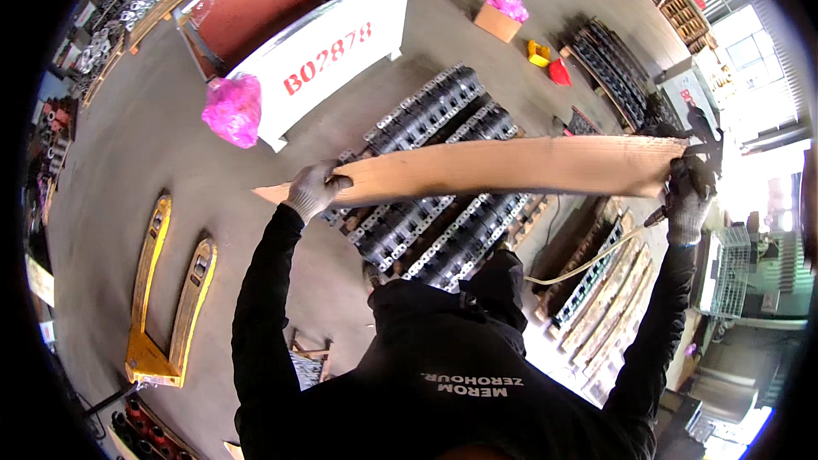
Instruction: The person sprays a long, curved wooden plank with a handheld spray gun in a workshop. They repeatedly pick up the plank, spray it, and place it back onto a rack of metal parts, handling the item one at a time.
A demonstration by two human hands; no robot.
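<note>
I hold a long cardboard sheet out in front of me, seen almost edge-on, its long axis running left to right across my view and spanning nearly the full reach of both arms. It hangs above the rows of grey metal parts stacked on a pallet on the floor, apart from them, not resting on them. Its left end narrows to a point that juts just past my grip, while the right end is the broader one.

My left hand, gloved, is closed on the sheet's near edge close to that left tip, fingers curled over the top. My right hand, also gloved, is closed around the far right end. Both hands are on it, one at each end.

A yellow pallet jack lies on the floor well off to my left.
</note>
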